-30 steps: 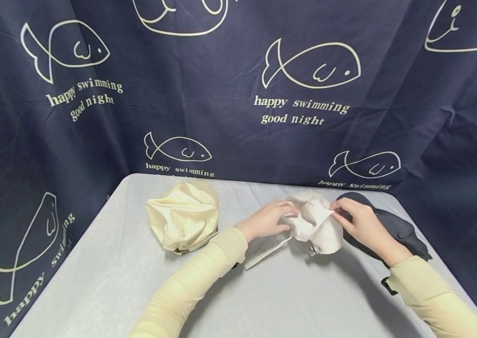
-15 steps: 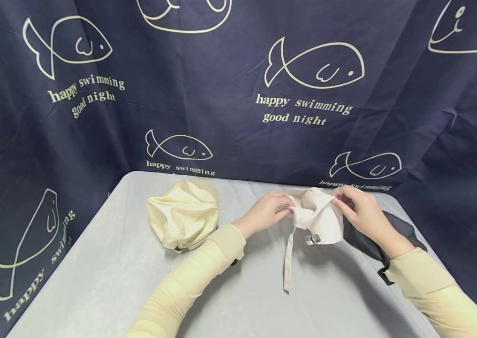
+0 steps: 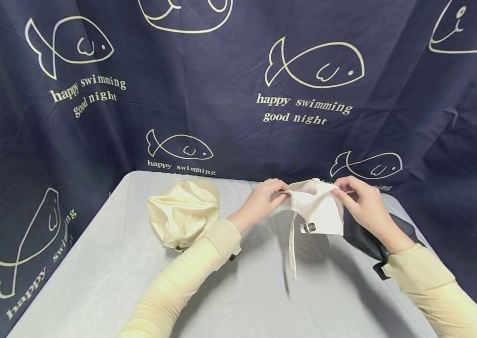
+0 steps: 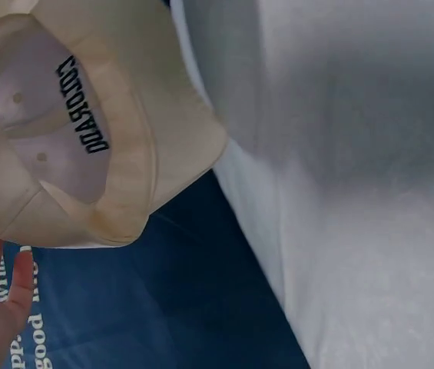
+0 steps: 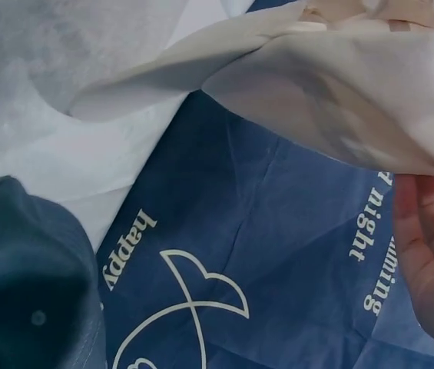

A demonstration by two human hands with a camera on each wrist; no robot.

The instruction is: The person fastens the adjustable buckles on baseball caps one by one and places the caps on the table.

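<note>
Both hands hold a white baseball cap (image 3: 318,206) up over the right half of the table. My left hand (image 3: 259,203) pinches its left edge between thumb and fingers, and my right hand (image 3: 362,204) pinches the crown's upper right. A loose strap (image 3: 291,253) dangles from the back, with a metal buckle (image 3: 307,228) beside the opening. The left wrist view looks into the cap (image 4: 124,177), where dark lettering shows through the lining. Seen from the right wrist, the cap's brim (image 5: 140,81) points left over the table.
A cream cap (image 3: 185,213) lies crumpled at the table's (image 3: 94,263) back left. Behind my right hand a dark cap (image 3: 360,237) sits partly hidden; its crown (image 5: 32,277) shows in the right wrist view. Dark blue curtains (image 3: 230,84) with fish drawings stand behind and on both sides.
The white cap has risen and straightened, its crown now upright instead of crumpled. Its strap swung from slanting left to hanging down. Both hands moved up with it.
</note>
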